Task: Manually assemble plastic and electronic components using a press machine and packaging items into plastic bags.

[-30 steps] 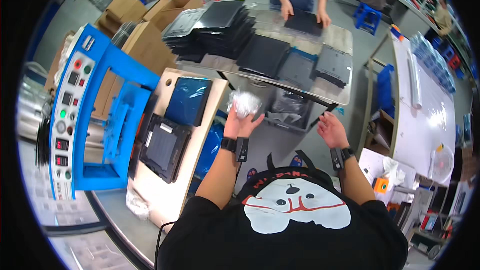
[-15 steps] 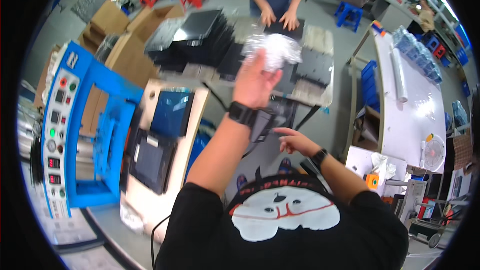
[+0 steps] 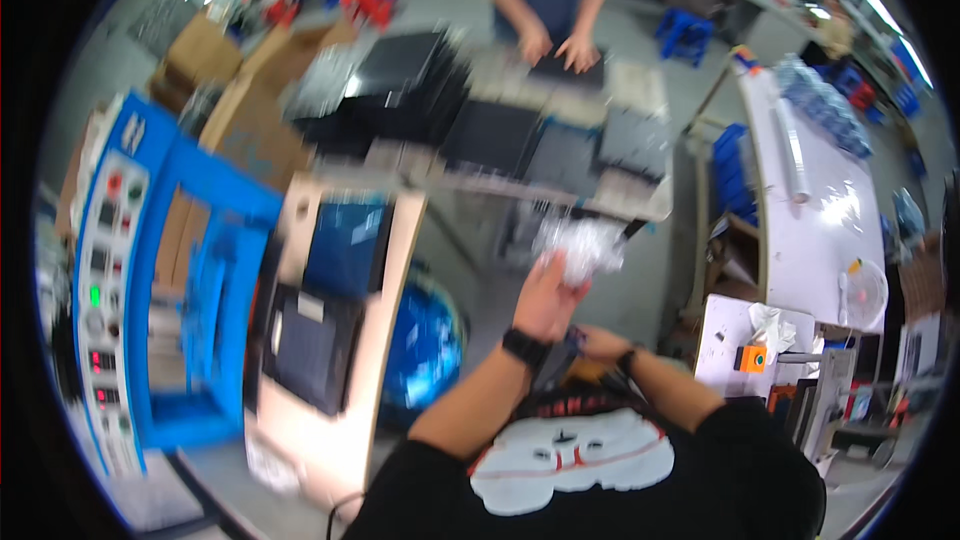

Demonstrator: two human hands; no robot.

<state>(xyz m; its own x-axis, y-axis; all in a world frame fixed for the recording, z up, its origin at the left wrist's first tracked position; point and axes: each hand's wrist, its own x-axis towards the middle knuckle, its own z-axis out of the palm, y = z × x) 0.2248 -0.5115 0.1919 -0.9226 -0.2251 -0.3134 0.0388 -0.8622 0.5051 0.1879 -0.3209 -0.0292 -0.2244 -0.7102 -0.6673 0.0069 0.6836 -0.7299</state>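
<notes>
A crumpled wad of transparent plastic film (image 3: 590, 248) is gripped in my left hand (image 3: 548, 302), in front of my body and short of the far table's near edge. My right hand (image 3: 602, 342) is low by my waist, just below and right of the left. Its fingers are blurred, and I cannot make out whether anything is in them. On the wooden board to my left lie a dark glossy panel (image 3: 347, 250) and a dark flat device with a grey screen (image 3: 312, 350).
A blue press machine (image 3: 165, 410) stands at far left. Across the far table (image 3: 500, 186) are stacked black panels (image 3: 400, 65), flat panels and a co-worker's hands (image 3: 555, 48). A white table (image 3: 835, 265) with a film roll (image 3: 793, 155) and a fan (image 3: 862, 295) is at right.
My left hand has drawn back from over the far table toward my body, bringing the plastic film. My right hand has come in toward my waist. The view has shifted slightly.
</notes>
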